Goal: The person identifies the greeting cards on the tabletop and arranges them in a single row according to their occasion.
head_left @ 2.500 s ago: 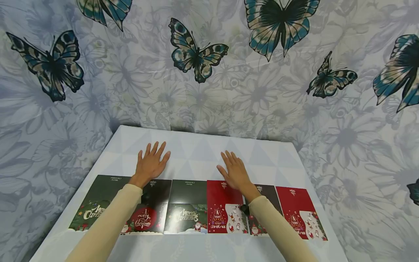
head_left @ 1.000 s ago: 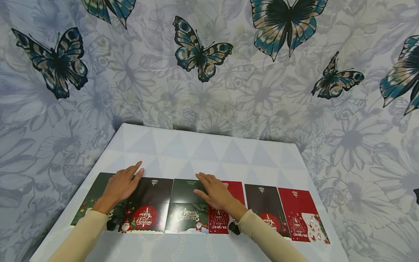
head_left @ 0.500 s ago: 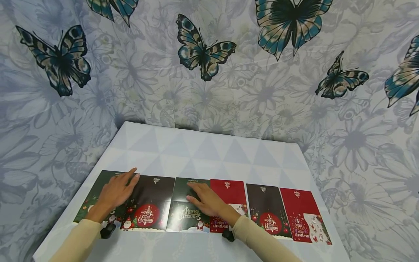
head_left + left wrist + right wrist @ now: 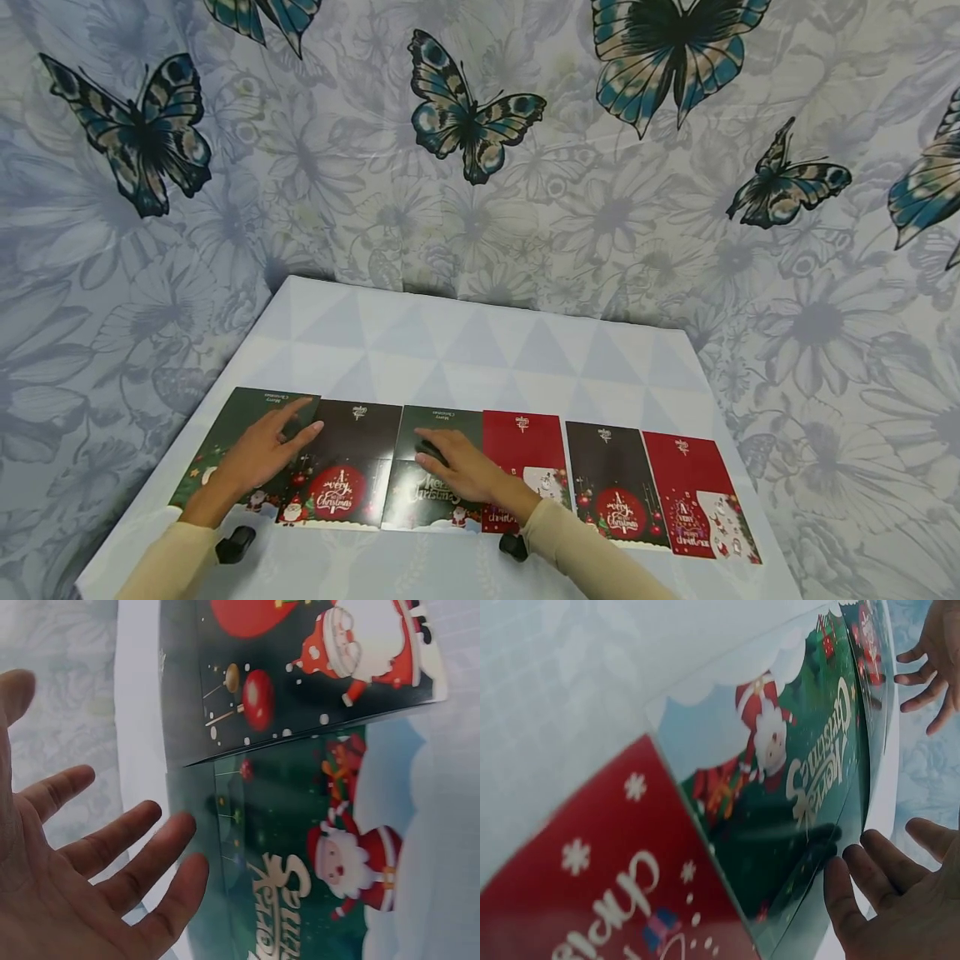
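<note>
Several folded Christmas cards lie side by side in a row. My left hand [image 4: 258, 450], fingers spread and holding nothing, is over the green card [image 4: 238, 412] at the left end. A black card [image 4: 356, 429] with a red bauble lies right beside it. Over another green card [image 4: 401, 500] reaches my right hand [image 4: 461, 467], also with loose, extended fingers. In the right wrist view its fingertips are close over that card's fold, and a dark reflection shows on the glossy surface. A red card [image 4: 522, 437] lies partly under my right wrist.
Farther right lie a black card [image 4: 603, 458] and a red card [image 4: 684, 467]. The white table [image 4: 487, 350] with pale triangles reaches back to a floral cloth [image 4: 480, 242] printed with butterflies. Black wrist devices [image 4: 236, 545] hang under both wrists.
Both hands have drawn back from the far side of the table toward the body and shifted left, ending over the two green cards. The cards keep their places in the row.
</note>
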A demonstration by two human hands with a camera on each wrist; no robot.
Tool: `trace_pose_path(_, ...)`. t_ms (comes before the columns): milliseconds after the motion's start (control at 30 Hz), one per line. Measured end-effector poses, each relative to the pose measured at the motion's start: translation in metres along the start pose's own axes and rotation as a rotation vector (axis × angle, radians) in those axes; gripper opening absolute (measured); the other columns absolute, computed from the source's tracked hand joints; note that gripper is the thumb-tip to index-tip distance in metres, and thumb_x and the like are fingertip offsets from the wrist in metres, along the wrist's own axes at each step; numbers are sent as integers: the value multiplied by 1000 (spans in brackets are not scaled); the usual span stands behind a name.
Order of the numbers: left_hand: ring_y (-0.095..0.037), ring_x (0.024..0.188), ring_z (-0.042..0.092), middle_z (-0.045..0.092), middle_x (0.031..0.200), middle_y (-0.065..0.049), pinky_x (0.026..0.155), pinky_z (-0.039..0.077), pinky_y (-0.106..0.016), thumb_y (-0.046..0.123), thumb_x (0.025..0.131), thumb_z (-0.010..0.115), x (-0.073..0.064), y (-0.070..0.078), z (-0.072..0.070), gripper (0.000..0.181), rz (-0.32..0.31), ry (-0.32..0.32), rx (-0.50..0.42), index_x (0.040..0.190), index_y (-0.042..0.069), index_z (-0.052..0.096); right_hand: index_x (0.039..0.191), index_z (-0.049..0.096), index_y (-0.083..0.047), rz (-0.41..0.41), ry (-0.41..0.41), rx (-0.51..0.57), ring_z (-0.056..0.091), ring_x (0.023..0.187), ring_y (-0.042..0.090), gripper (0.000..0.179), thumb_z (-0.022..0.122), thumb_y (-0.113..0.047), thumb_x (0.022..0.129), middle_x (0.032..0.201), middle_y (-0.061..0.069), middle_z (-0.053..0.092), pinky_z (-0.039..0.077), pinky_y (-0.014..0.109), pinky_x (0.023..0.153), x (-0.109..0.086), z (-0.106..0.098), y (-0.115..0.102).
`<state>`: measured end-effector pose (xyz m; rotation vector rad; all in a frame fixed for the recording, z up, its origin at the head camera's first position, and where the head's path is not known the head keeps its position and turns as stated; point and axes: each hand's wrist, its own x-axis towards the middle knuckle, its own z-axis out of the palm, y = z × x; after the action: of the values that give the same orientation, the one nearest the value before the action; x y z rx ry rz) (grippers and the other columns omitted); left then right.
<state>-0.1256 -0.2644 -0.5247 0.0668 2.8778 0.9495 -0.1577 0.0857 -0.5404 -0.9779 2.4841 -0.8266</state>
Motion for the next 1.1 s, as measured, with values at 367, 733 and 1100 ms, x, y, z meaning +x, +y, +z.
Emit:
trace_pose_path(367,-23,75,69,56,125,-35,60,53,-41,16,86,78,-17,-12,1,68,83,28,-64,143,1,44,155,37,-16,-36,-32,29,37,145,26,62,27,-54,107,154,2,45,34,47,117,11,9,-13)
trace_pose_path(733,-17,76,69,56,126,-35,58,50,-31,12,88,75,-22,-13,7,60,63,-36,-137,141,1,48,150,46,-13,-34,-18,28,39,144,27,57,30,-49,108,150,2,50,35,44,116,14,15,-17)
trace_pose_path(1100,-19,83,69,55,129,-33,54,48,-29,8,87,76,-24,-15,8,58,43,-69,-206,140,2,52,148,48,-11,-66,0,-1,43,142,25,53,31,-43,109,147,4,54,34,42,117,18,22,-20)
